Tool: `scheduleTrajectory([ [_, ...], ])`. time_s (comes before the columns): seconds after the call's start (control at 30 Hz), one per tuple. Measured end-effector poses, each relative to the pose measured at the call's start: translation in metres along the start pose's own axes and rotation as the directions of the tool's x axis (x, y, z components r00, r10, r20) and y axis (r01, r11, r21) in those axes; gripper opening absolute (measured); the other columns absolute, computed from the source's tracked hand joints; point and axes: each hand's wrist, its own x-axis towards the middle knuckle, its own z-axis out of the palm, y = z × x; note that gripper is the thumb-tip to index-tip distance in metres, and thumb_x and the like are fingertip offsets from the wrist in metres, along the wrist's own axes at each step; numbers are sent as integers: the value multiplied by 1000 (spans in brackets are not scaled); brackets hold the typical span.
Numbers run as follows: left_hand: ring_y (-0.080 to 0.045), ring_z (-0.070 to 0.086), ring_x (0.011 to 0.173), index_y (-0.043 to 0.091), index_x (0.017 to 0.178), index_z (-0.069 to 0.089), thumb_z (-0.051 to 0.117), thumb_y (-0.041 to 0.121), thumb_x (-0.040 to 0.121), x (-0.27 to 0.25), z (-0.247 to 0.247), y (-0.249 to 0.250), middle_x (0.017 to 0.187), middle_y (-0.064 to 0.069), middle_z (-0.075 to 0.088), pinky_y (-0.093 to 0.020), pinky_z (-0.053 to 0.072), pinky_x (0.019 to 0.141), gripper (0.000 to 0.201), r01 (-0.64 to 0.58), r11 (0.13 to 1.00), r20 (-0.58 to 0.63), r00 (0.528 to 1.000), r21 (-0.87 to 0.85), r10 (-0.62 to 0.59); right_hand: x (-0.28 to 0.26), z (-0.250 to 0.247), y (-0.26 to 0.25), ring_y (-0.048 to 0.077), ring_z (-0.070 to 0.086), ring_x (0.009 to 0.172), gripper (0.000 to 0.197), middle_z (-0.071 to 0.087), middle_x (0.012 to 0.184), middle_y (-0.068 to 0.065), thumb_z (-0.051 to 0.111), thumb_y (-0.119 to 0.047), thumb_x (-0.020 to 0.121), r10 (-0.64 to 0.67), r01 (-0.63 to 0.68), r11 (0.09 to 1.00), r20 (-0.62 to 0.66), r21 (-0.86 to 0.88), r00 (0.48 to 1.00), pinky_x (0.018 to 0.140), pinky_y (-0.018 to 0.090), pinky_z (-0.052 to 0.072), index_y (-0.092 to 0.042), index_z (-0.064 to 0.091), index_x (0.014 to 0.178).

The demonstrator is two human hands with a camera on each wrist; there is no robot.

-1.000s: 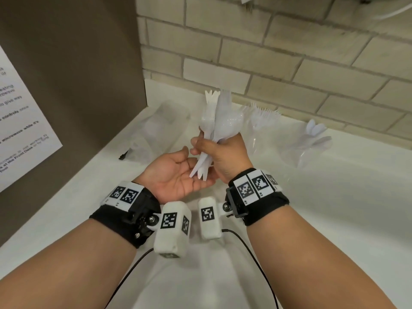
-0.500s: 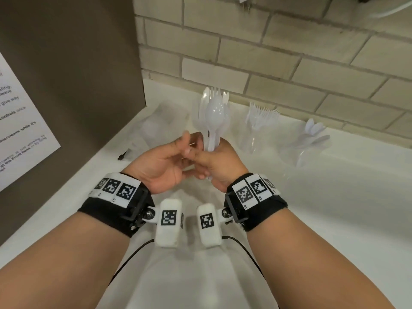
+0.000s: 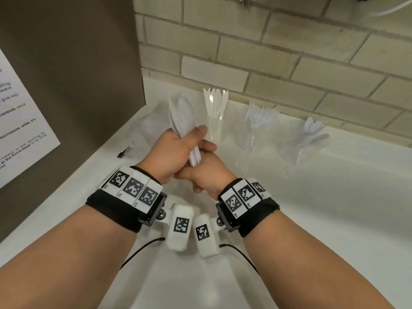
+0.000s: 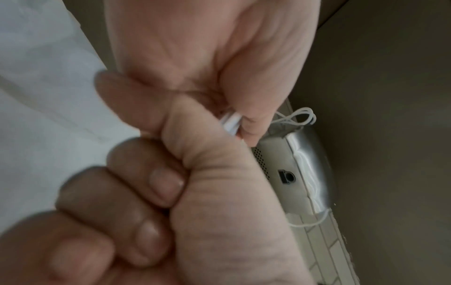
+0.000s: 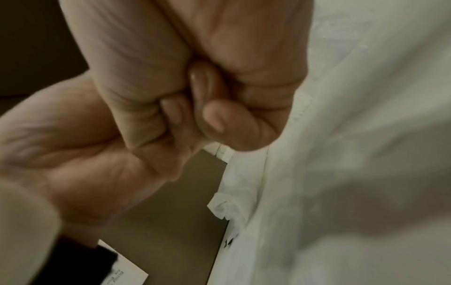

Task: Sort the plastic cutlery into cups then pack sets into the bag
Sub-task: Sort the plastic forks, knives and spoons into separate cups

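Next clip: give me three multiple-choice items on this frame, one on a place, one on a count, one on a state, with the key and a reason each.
1. Where does the cup of knives stand?
A. Near the brick wall, behind the hands
B. On the floor
C. Inside the bag

2. How many clear cups holding cutlery stand on the counter?
A. One
B. Three
C. Six

3. What is the left hand doing?
A. Lying flat on the counter
B. Hanging idle
C. Gripping a bundle of spoons

Key: 1 A, the knives rise from a cup by the wall, beyond the hands. 2 B, knives, forks and a third cup at the right stand in a row. 3 C, its fingers curl round the handles, with the right hand closed against it just below.
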Motion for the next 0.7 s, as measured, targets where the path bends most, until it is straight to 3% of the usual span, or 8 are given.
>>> scheduleTrajectory([
  [0.13, -30, 70, 91, 10, 68, 59, 66, 31, 81, -4, 0, -1, 65, -9, 69, -37, 56, 78, 26, 23, 995, 175, 985, -97, -5, -9, -2, 0, 10, 24, 35, 36, 27, 46, -1, 56, 13, 74, 57, -96, 984, 243, 150, 968, 43, 22, 27, -12, 37, 57],
  [0.2, -28, 71, 90, 8, 60, 54, 63, 33, 84, -5, -1, -4, 52, -5, 58, -31, 55, 76, 36, -9, 991, 173, 984, -137, 32, -11, -4, -3, 8, 31, 33, 20, 33, 42, -3, 63, 6, 74, 39, -61, 995, 274, 75, 961, 44, 23, 35, -3, 49, 63],
  [0.23, -27, 71, 84, 10, 56, 51, 62, 32, 88, -3, -1, -6, 48, -3, 50, -32, 54, 75, 40, -17, 986, 97, 995, -166, 34, -10, -6, -6, 7, 39, 36, 15, 42, 45, -3, 68, 1, 75, 36, -28, 999, 232, -38, 972, 46, 25, 41, -1, 55, 68],
  [0.3, -22, 66, 64, 16, 56, 47, 61, 30, 90, 4, -5, -9, 45, -1, 38, -37, 55, 72, 39, -2, 955, -104, 994, -296, -30, -8, -13, -12, 7, 54, 53, 13, 59, 62, -4, 77, -14, 74, 23, 11, 962, 120, -272, 993, 58, 27, 51, -14, 65, 70],
  [0.4, -16, 45, 41, 19, 59, 45, 61, 30, 89, 11, -14, -13, 42, 2, 33, -33, 50, 56, 36, 28, 964, -244, 965, -266, -95, -5, -30, -23, 5, 57, 64, 15, 64, 75, -9, 79, -22, 74, -76, 42, 948, -98, -315, 992, 66, 25, 49, -15, 70, 84],
  [0.5, -14, 32, 37, 19, 66, 46, 64, 33, 87, 7, -13, -22, 44, 4, 34, -25, 35, 44, 32, 106, 993, -203, 972, -54, -115, -5, -39, -41, 9, 55, 66, 11, 59, 73, -10, 74, -18, 79, -232, 189, 969, -329, -157, 916, 69, 31, 50, -21, 63, 78],
  [0.6, -14, 30, 39, 18, 67, 45, 65, 32, 88, 2, -8, -30, 46, 2, 34, -25, 29, 43, 31, 127, 992, -104, 987, 21, -124, -4, -38, -55, 10, 55, 67, 9, 58, 76, -9, 71, -26, 83, -302, 270, 952, -327, -142, 895, 76, 36, 52, -23, 66, 91],
  [0.7, -15, 30, 40, 15, 67, 46, 66, 31, 87, 0, -5, -32, 47, 0, 35, -25, 29, 42, 32, 116, 989, -54, 992, 88, -111, -3, -37, -57, 6, 53, 61, 13, 59, 74, -11, 69, -30, 85, -308, 259, 947, -302, -191, 902, 71, 30, 52, -20, 71, 92],
])
